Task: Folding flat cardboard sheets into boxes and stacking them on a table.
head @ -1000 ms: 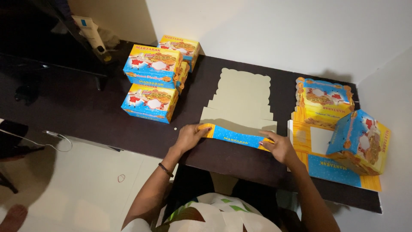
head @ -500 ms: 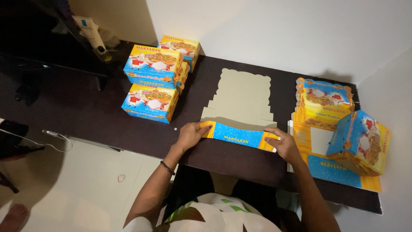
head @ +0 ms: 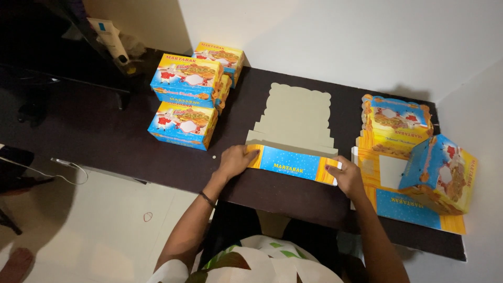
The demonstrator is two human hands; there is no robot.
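A flat cardboard box blank point(head: 296, 118) lies plain side up on the dark table point(head: 105, 141), and its near flap point(head: 293, 163), printed blue and orange, is folded upright. My left hand point(head: 236, 160) grips the left end of that flap. My right hand point(head: 345, 175) presses on its right end. Both hands are at the table's near edge.
Three assembled blue and yellow boxes point(head: 186, 105) are stacked at the left of the table. A pile of flat and half-folded boxes point(head: 414, 157) sits at the right by the wall. A white tube point(head: 110, 39) stands at the far left. A cable point(head: 63, 170) lies on the floor.
Both hands have folded the printed flap further up and pushed it slightly toward the blank. The right hand slid along the flap's end.
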